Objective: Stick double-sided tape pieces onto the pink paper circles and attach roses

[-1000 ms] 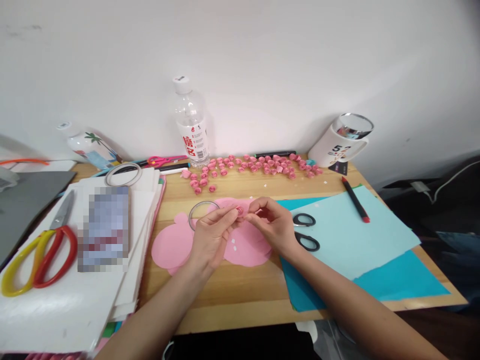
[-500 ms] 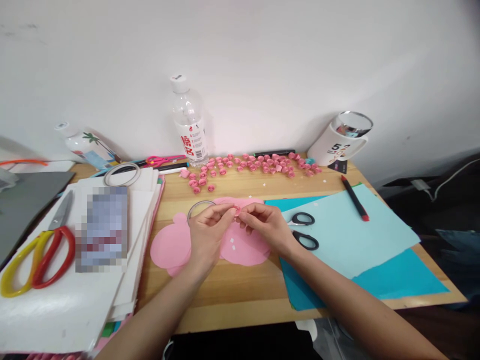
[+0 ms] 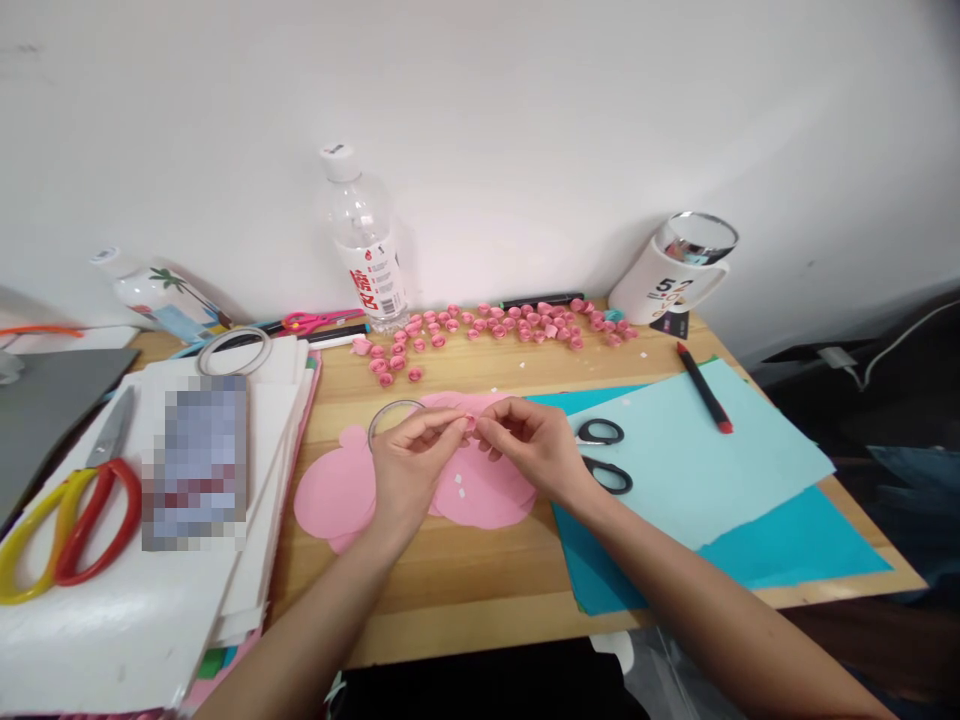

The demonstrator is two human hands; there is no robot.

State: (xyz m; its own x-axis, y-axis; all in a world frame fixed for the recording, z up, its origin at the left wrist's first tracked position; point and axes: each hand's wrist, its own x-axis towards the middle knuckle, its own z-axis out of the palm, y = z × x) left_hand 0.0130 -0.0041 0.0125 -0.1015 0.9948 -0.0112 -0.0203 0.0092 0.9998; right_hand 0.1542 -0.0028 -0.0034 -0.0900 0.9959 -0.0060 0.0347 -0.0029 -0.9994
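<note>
Between my fingertips is a small rolled pink paper flower (image 3: 470,424), mostly covered by them. My left hand (image 3: 415,455) pinches it from the left, and my right hand (image 3: 529,440) pinches it from the right. Beneath both hands lie cut pink paper circles (image 3: 487,490), with tiny white scraps on top. A ring-shaped roll of tape (image 3: 373,425) rests partly behind my left hand. Just right of my right hand are the black handles of a pair of scissors (image 3: 611,476). Many finished pink paper flowers (image 3: 499,325) are spread along the back of the table.
A plastic bottle (image 3: 367,250) and a white mug (image 3: 670,270) stand by the wall. Blue paper sheets (image 3: 795,540) with a red-tipped pen (image 3: 705,388) lie right. To the left, red-and-yellow scissors (image 3: 97,520) and a blurred-out flat object (image 3: 199,460) lie on white paper.
The view has shifted slightly, so most things sit a little further left. Both hands stay pinched together on the paper flower, and less of it shows between the fingers.
</note>
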